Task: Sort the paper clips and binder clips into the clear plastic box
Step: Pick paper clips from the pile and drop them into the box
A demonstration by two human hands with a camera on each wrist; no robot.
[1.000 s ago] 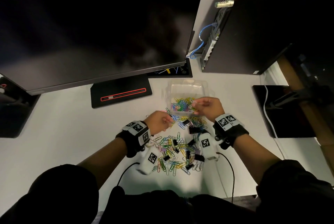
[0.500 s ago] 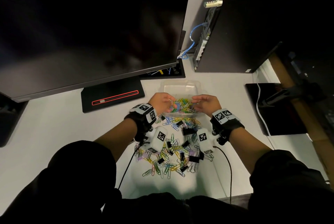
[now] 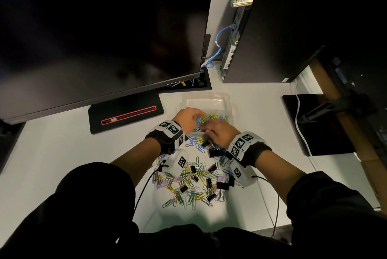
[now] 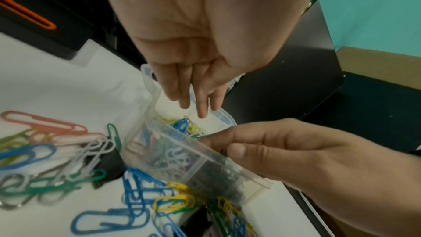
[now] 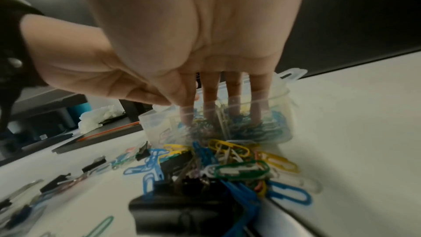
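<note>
A clear plastic box [image 3: 206, 96] stands on the white table behind a loose pile of coloured paper clips [image 3: 192, 181] and black binder clips [image 3: 213, 152]. Coloured clips [image 3: 211, 117] lie inside it. My left hand [image 3: 194, 119] hovers over the box's left side with straight fingers pointing down [image 4: 196, 104] and holds nothing that I can see. My right hand [image 3: 206, 131] reaches over the near wall. Its straight fingers [image 5: 210, 96] dip into the box [image 5: 280, 123] onto the clips, with the thumb beside the index finger at the rim. The right hand [image 4: 227, 143] also shows at that rim.
A dark monitor [image 3: 104, 28] on a black base [image 3: 125, 112] stands at the left, close behind the box. A black computer tower [image 3: 303, 28] with a blue cable [image 3: 219, 49] is at the back right. A black pad [image 3: 314, 122] lies right. Wrist cables trail to the near edge.
My left hand has moved from the pile up over the box. My right hand has stayed at the box and lowered its fingers into it.
</note>
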